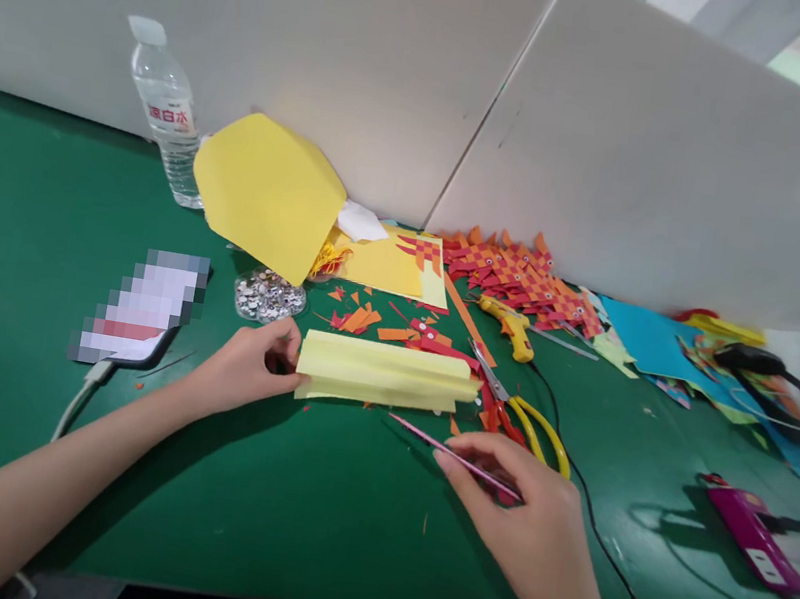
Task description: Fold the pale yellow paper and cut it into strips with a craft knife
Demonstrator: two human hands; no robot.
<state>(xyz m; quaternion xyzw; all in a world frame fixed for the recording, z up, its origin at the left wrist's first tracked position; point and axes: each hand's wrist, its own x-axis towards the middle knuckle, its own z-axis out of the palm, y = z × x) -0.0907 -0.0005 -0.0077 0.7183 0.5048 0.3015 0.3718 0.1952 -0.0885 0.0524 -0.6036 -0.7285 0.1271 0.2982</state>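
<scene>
My left hand pinches the left end of a folded strip of pale yellow paper, thumb and fingers closed on its edge. The strip lies lengthwise above the green table, with creases along it. Between the fingers of my right hand is a thin pink pointed stick; I cannot tell its exact kind. Its tip points left, just below the paper and apart from it. Right of the strip lie scissors with yellow handles, partly over something red.
Orange and red paper scraps lie behind the strip, near a yellow glue gun and woven paper fish. A tub of googly eyes, yellow card, water bottle, phone and purple power strip surround the workspace.
</scene>
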